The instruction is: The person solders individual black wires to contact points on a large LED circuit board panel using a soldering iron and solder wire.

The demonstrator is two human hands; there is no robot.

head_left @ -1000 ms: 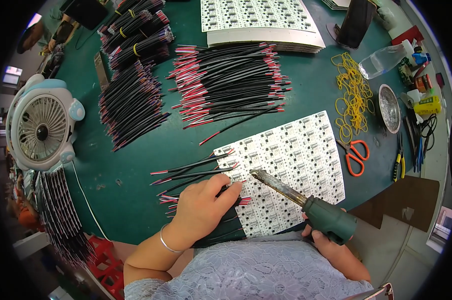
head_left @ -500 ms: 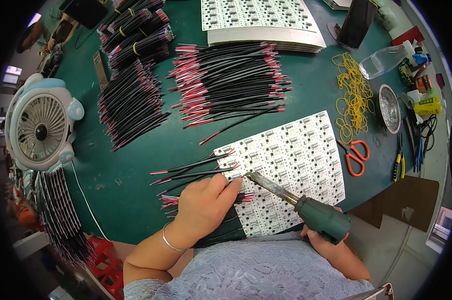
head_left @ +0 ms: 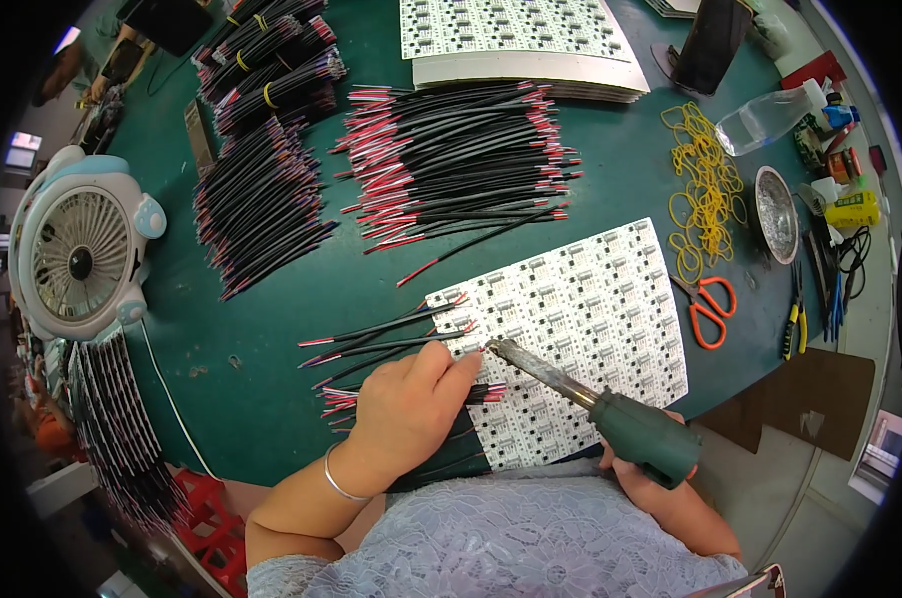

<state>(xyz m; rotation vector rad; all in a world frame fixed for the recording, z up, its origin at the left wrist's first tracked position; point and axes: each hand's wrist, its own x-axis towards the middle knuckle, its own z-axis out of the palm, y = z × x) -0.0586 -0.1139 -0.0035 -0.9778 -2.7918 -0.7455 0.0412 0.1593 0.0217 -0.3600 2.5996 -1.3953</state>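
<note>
A white circuit board panel (head_left: pixel 610 299) with rows of small black parts lies in front of me. My left hand (head_left: pixel 406 404) rests at its left edge, thumb and forefinger pinched on a short black cable whose red wire end shows at the fingertips; most of that cable is hidden. My right hand (head_left: pixel 632 480) is wrapped round a soldering iron (head_left: pixel 645 439) with a thick green handle, which hides most of the fingers. The iron's tip (head_left: pixel 495 346) is at the board, close beside my left fingertips. Several black cables (head_left: pixel 376 329) with bare ends reach over the board's left edge.
Behind the board lie a pile of black cables (head_left: pixel 471 164), another cable pile (head_left: pixel 267 209) and stacked panels (head_left: pixel 531 75). To the right are orange-handled scissors (head_left: pixel 708 317), yellow rubber bands (head_left: pixel 705 189), a metal dish (head_left: pixel 776 214) and pliers (head_left: pixel 795 329). A fan (head_left: pixel 82 249) stands left.
Hardly anything differs. My left fingertips and the soldering iron's tip have shifted very slightly left at the board.
</note>
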